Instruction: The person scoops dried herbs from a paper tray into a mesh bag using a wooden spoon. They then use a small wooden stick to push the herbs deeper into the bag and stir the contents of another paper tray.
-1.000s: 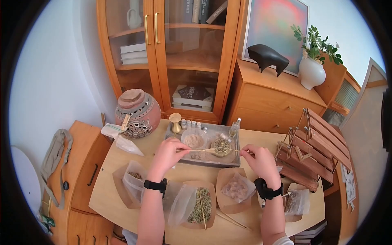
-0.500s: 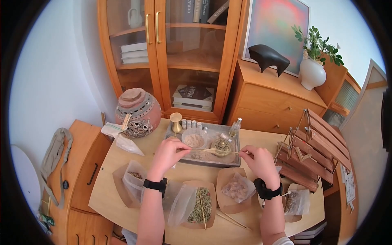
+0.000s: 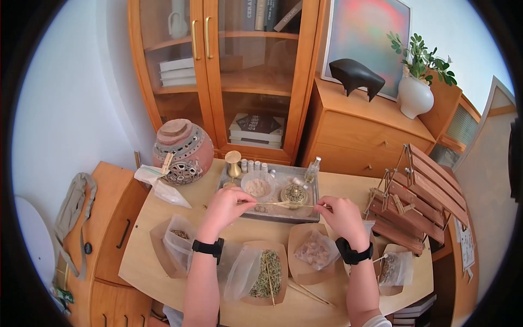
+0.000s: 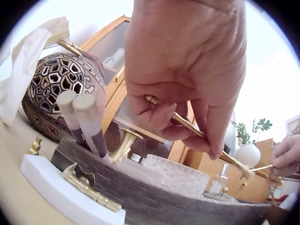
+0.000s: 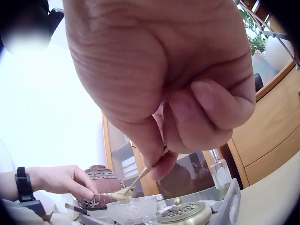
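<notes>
My left hand (image 3: 226, 207) pinches a thin brass tool (image 4: 185, 123) whose flared, brush-like end points right. My right hand (image 3: 342, 215) pinches a second slim brass stick (image 5: 140, 177), its far end touching or close to that flared end. Both tools are held level above the front of a grey tray (image 3: 272, 217). Behind them on the tray stand a clear bowl of pale powder (image 3: 257, 187) and a round brass burner (image 5: 185, 214) with a pierced lid. In the left wrist view, more brass tools (image 4: 91, 189) lie on a white rest.
A clay pot (image 3: 184, 150) stands back left beside a clipped bag (image 3: 169, 191). Nearer the person are paper trays of dried herbs (image 3: 267, 278) and pinkish pieces (image 3: 316, 250). A slatted wooden rack (image 3: 419, 201) stands right; a brass cup (image 3: 233, 163) and glass bottle (image 3: 312, 169) are at the tray's back.
Both hands have shifted slightly, the right one a little left and toward the person. The tools now sit a little lower in the head view, in front of the burner.
</notes>
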Tool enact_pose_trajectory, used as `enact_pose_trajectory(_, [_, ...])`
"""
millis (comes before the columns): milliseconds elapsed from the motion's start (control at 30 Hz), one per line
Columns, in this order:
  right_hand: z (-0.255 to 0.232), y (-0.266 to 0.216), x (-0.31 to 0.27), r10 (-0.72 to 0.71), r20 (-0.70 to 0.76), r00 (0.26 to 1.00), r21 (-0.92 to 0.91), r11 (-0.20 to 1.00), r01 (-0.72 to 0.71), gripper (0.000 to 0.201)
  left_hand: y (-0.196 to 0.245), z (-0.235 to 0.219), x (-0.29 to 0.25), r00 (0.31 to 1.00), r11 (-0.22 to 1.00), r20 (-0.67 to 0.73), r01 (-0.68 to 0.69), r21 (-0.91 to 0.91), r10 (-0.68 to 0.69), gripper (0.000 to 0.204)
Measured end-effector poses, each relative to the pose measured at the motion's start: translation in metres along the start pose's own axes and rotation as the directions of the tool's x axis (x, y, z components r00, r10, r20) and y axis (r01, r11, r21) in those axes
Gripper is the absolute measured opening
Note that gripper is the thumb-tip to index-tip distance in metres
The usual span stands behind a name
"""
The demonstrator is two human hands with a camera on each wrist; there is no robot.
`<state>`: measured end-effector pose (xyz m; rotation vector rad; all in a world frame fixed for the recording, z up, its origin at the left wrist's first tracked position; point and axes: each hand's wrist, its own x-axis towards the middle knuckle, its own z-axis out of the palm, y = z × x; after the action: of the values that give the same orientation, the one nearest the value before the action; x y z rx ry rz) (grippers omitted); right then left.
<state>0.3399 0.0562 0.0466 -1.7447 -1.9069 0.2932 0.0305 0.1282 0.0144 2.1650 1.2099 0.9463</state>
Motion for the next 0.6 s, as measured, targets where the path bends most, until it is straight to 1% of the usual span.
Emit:
enact_pose_trajectory(133, [-0.0052,-0.004,0.0002,0.031,0.03,0.999,-0.001,1.0,-0.031,0.016,0.0014,-0.0007,0.0,1.0,1.0,-0.006,0.0,-0.01,0.0,0.015])
enact_pose_trajectory(200, [-0.0058,-0.0047,-0.0002,0.04,0.046,0.998,0.031,0.999,-0.042,0.018,0.0016,-0.001,-0.0006,1.0,1.0,-0.013,-0.007,-0.005,0.007,0.015])
enact_pose_trajectory(300, [-0.0046,-0.007,-0.0013,0.018,0.037,0.999,0.061,0.998,-0.021,0.018,0.0024,-0.0011,-0.0006,1.0,1.0,-0.011,0.001,0.014,-0.001,0.015])
enact_pose_trajectory(400, [-0.0019,-0.0087,0.0011,0.029,0.053,0.998,0.093,0.995,-0.034,0.017,0.0038,0.0007,-0.0002,1.0,0.999,-0.01,-0.021,0.047,0.021,0.014])
enact_pose_trajectory(533, [-0.0016,-0.004,0.0011,0.028,0.045,0.999,0.067,0.997,-0.031,0.016,-0.0019,0.0032,-0.0002,1.0,0.999,-0.016,-0.023,0.03,0.023,0.014])
enact_pose_trajectory(600, [-0.0032,-0.0076,-0.0002,0.017,0.016,1.0,0.01,1.0,-0.017,0.016,-0.0013,0.003,-0.0005,1.0,1.0,-0.013,-0.014,0.015,0.014,0.014])
